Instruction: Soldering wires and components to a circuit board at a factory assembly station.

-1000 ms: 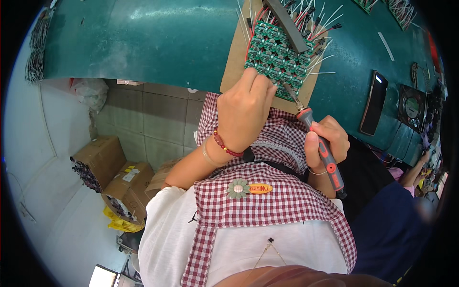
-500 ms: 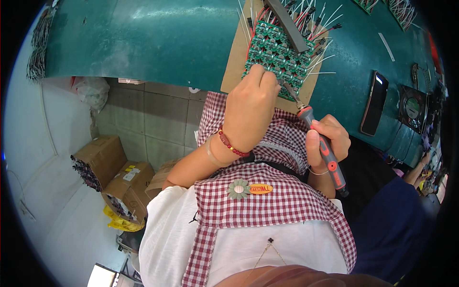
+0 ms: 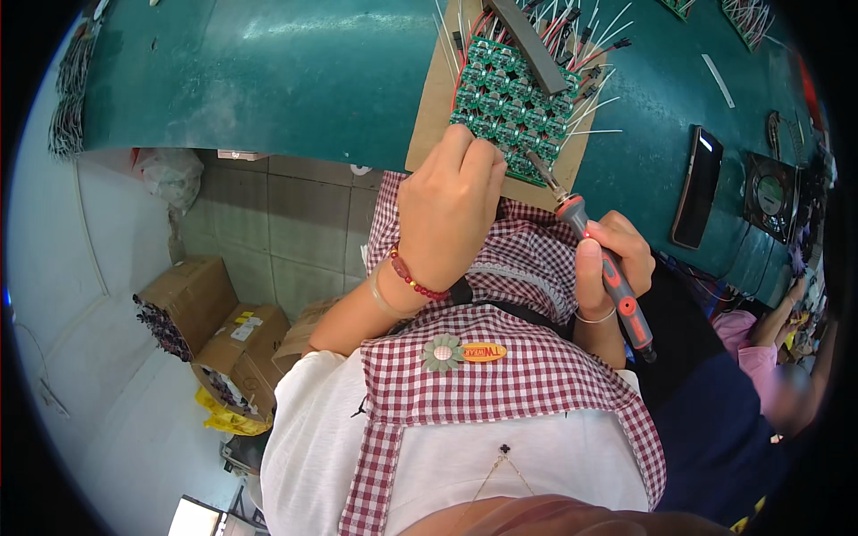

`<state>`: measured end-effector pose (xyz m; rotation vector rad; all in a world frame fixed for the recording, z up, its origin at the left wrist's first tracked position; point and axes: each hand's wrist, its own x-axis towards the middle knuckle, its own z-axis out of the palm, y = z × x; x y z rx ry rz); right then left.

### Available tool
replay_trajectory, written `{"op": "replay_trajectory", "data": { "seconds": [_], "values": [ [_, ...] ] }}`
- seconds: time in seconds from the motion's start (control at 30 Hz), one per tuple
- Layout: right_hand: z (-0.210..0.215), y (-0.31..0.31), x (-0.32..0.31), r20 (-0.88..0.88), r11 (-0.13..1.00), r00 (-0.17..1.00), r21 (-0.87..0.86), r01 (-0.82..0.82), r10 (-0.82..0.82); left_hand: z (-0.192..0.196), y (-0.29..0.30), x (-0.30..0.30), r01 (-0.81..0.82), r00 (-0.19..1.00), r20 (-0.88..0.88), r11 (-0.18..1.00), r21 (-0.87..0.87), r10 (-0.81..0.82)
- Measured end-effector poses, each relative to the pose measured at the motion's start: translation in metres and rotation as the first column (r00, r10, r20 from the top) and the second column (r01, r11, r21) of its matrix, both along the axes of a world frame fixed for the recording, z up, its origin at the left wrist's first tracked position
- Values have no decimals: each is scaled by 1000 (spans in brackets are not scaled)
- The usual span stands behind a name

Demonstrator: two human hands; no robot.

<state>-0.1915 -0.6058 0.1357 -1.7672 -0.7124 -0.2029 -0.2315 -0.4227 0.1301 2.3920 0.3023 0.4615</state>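
My right hand point(image 3: 623, 254) grips a grey and red soldering iron point(image 3: 572, 213), its tip over the lower right part of a panel of green circuit boards point(image 3: 514, 105). At the panel's lower left edge is my left hand point(image 3: 450, 207), its fingers pinched together; what they hold, if anything, is hidden behind them. Red, black and white wires point(image 3: 592, 70) stick out from the panel's far and right sides. A flat dark bar point(image 3: 534, 52) lies slantwise across the boards. Underneath is a brown backing board point(image 3: 431, 114).
On the green table point(image 3: 268, 80), a phone point(image 3: 699, 189) and a square black device with a round centre point(image 3: 770, 198) lie to the right. More wired boards point(image 3: 749, 22) sit far right. Cardboard boxes point(image 3: 239, 344) stand on the floor at left. Another person's arm point(image 3: 776, 320) shows at right.
My left hand has shifted slightly left and down along the panel's edge. The soldering iron remains near the same place. At the far right, more of the other person has come into view.
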Motion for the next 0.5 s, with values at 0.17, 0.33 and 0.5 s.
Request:
{"op": "replay_trajectory", "data": {
  "seconds": [0.17,0.33,0.5],
  "values": [
    [2,3,-1,-9,1000,1000,-15,13,-13,-4,-1,5,27,999,19,1000,-14,-27],
    [4,0,1,5,1000,1000,15,20,-20,2,3,1,-13,999,-45,998,-67,10],
    [-1,-19,0,-7,994,995,55,95,-95,-2,-8,-4,65,997,-42,990,-124,-71]
  ]
}}
